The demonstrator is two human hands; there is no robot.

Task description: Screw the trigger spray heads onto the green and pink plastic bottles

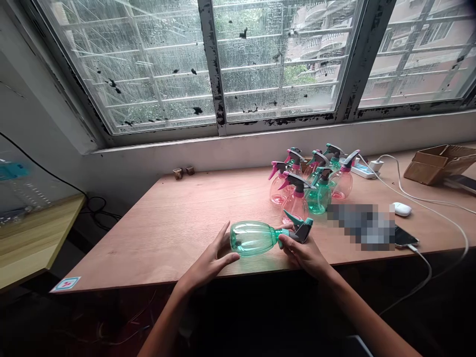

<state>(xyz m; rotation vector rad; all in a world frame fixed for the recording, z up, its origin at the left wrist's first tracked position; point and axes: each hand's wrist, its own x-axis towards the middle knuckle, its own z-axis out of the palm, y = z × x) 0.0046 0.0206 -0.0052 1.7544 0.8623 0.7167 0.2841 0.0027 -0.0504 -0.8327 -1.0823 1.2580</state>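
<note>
A clear green spray bottle (pixel 256 238) lies on its side near the front edge of the wooden table (pixel 178 218). My left hand (pixel 211 260) cups the bottle's base, fingers curled around it. My right hand (pixel 303 250) grips the neck and the grey and green trigger head (pixel 301 229). Both hands hold the bottle just above the tabletop.
Several pink and green spray bottles (pixel 310 181) stand in a cluster behind. To the right lie a phone (pixel 405 238) with a white cable, a white mouse (pixel 402 208), a power strip (pixel 366 170) and a cardboard box (pixel 439 163). A window runs along the back.
</note>
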